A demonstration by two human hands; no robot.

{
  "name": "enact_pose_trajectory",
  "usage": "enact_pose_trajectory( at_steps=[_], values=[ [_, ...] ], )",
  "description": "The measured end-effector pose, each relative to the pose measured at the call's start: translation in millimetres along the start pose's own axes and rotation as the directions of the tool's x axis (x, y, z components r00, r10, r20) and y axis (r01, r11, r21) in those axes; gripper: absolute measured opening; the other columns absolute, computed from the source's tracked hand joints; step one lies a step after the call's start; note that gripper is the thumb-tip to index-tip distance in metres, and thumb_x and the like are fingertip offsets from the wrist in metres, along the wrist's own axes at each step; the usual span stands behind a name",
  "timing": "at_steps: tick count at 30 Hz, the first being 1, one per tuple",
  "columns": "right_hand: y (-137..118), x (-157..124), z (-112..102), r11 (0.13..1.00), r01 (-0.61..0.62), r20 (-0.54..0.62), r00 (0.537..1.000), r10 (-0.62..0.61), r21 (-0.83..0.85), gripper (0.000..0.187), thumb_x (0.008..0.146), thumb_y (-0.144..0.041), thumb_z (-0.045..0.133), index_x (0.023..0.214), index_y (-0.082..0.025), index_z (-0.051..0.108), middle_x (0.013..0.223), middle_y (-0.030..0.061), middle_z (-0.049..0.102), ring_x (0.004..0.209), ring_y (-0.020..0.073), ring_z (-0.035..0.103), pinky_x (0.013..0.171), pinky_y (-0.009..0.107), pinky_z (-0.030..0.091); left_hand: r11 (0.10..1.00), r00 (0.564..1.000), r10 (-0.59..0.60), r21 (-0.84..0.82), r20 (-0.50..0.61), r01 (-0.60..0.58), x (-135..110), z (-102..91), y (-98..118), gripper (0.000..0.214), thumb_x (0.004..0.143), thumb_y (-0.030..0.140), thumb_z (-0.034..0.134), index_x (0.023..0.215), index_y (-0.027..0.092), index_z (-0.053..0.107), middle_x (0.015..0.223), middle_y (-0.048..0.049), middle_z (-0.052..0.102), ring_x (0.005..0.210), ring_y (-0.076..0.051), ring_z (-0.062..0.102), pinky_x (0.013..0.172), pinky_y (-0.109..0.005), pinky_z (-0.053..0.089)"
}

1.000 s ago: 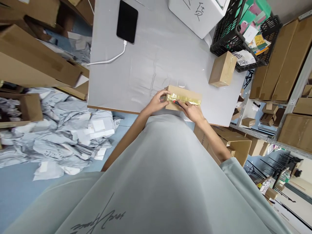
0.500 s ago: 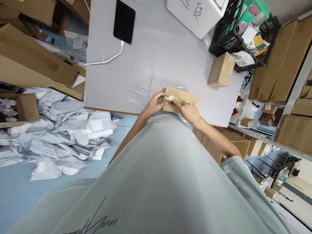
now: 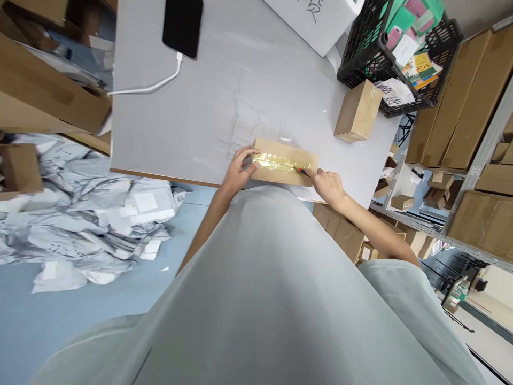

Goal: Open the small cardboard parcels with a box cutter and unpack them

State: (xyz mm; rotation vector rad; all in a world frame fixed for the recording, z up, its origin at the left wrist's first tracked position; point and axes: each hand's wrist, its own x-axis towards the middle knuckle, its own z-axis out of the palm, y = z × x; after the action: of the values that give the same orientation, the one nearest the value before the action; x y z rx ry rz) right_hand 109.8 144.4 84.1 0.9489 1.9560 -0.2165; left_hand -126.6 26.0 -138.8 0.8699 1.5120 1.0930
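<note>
A small brown cardboard box [image 3: 276, 175] lies at the table's front edge, close to my body. Shiny yellowish packing tape [image 3: 272, 160] runs along its upper face. My left hand [image 3: 239, 170] grips the box's left end, fingers on the far side and thumb on the near part. In my right hand [image 3: 328, 187] is a small red and black cutter [image 3: 302, 171], most of it hidden by the fingers. Its tip rests at the tape, toward the box's right end.
On the grey table [image 3: 200, 117] lie a black phone [image 3: 183, 27] with a white cable, another cardboard box [image 3: 358, 111] and a white container [image 3: 316, 21]. A black crate [image 3: 360, 59] stands back right. Grey mailing bags [image 3: 92, 214] cover the floor at left; shelves with boxes are at right.
My right hand has moved the cutter rightward along the tape, from near the box's left end to near its right end. My left hand still holds the left end. The camera view has shifted.
</note>
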Motion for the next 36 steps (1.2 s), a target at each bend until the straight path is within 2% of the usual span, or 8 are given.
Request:
enact_pose_trajectory(
  at_steps=[5, 11, 16, 19, 22, 26, 30, 36],
  values=[
    [50.9, -20.8, 36.9, 0.997, -0.068, -0.03, 0.997, 0.069, 0.027, 0.056, 0.121, -0.023, 0.035, 0.174, -0.037, 0.047, 0.128, 0.0161, 0.08, 0.102, 0.0268, 0.081, 0.082, 0.034, 0.052, 1.0, 0.998, -0.001, -0.002, -0.055, 0.001, -2.0, 6.7, -4.4, 0.046, 0.095, 0.049, 0.071, 0.138, 0.034, 0.071, 0.168, -0.0081, 0.056, 0.151, -0.034, 0.062, 0.127, -0.053, 0.054],
    [74.6, -26.5, 65.1, 0.995, -0.05, -0.094, 0.994, 0.058, 0.088, 0.056, 0.12, -0.019, 0.04, 0.171, -0.038, 0.052, 0.125, 0.0146, 0.08, 0.101, 0.027, 0.081, 0.078, 0.032, 0.049, 1.0, 0.997, -0.01, 0.027, -0.071, 0.012, -8.8, 8.7, 2.4, 0.044, 0.098, 0.051, 0.07, 0.138, 0.034, 0.067, 0.159, -0.0064, 0.065, 0.143, -0.031, 0.067, 0.123, -0.051, 0.057],
    [97.2, -37.0, 91.8, 0.965, -0.17, -0.089, 0.978, 0.191, 0.199, 0.053, 0.118, -0.016, 0.04, 0.164, -0.031, 0.061, 0.124, 0.0182, 0.081, 0.103, 0.0294, 0.082, 0.078, 0.033, 0.048, 0.982, 0.991, 0.008, 0.186, -0.131, 0.016, -15.4, 6.7, 15.1, 0.044, 0.101, 0.052, 0.067, 0.14, 0.032, 0.065, 0.16, -0.0121, 0.062, 0.149, -0.035, 0.063, 0.124, -0.056, 0.055],
    [100.8, -39.1, 118.3, 0.891, -0.19, -0.147, 0.951, 0.271, 0.412, 0.05, 0.122, -0.032, 0.043, 0.17, -0.034, 0.055, 0.124, 0.0149, 0.083, 0.098, 0.0303, 0.081, 0.078, 0.034, 0.049, 0.92, 0.989, 0.076, 0.392, -0.13, -0.019, -18.8, 8.4, 29.9, 0.041, 0.102, 0.044, 0.065, 0.14, 0.029, 0.066, 0.16, -0.0168, 0.06, 0.163, -0.038, 0.049, 0.134, -0.063, 0.043],
    [84.8, -32.4, 143.8, 0.742, -0.159, -0.156, 0.929, 0.336, 0.652, 0.051, 0.121, -0.037, 0.043, 0.17, -0.031, 0.055, 0.124, 0.0128, 0.085, 0.102, 0.032, 0.08, 0.081, 0.034, 0.051, 0.808, 0.98, 0.162, 0.586, -0.117, -0.064, -19.1, 20.0, 51.8, 0.049, 0.101, 0.039, 0.067, 0.149, 0.029, 0.063, 0.17, -0.0193, 0.051, 0.171, -0.041, 0.037, 0.142, -0.068, 0.028],
    [48.9, -21.3, 167.4, 0.488, -0.091, -0.145, 0.893, 0.426, 0.868, 0.052, 0.12, -0.034, 0.04, 0.168, -0.027, 0.058, 0.132, 0.0121, 0.085, 0.109, 0.0339, 0.08, 0.085, 0.036, 0.054, 0.678, 0.975, 0.189, 0.702, 0.121, -0.219, -9.5, 60.8, 81.8, 0.096, 0.092, 0.049, 0.085, 0.175, 0.035, 0.037, 0.187, -0.0176, 0.03, 0.179, -0.044, 0.018, 0.144, -0.07, 0.019],
    [22.9, -21.1, 186.5, 0.295, -0.055, -0.103, 0.863, 0.496, 0.954, 0.053, 0.118, -0.035, 0.038, 0.165, -0.026, 0.061, 0.126, 0.0113, 0.087, 0.103, 0.034, 0.08, 0.084, 0.036, 0.056, 0.592, 0.891, 0.063, 0.702, 0.45, -0.396, 11.7, 114.3, 92.8, 0.141, 0.078, 0.06, 0.099, 0.185, 0.035, 0.01, 0.193, -0.0202, 0.014, 0.18, -0.05, 0.001, 0.142, -0.078, 0.005],
    [18.4, -29.9, 210.5, 0.151, -0.04, -0.042, 0.863, 0.503, 0.988, 0.05, 0.117, -0.036, 0.046, 0.161, -0.026, 0.066, 0.118, 0.0105, 0.088, 0.101, 0.0341, 0.081, 0.083, 0.035, 0.055, 0.518, 0.824, -0.036, 0.716, 0.566, -0.469, 36.4, 149.9, 87.3, 0.155, 0.068, 0.05, 0.107, 0.185, 0.032, 0.007, 0.189, -0.0264, 0.018, 0.176, -0.057, 0.013, 0.139, -0.082, 0.007]
  ],
)
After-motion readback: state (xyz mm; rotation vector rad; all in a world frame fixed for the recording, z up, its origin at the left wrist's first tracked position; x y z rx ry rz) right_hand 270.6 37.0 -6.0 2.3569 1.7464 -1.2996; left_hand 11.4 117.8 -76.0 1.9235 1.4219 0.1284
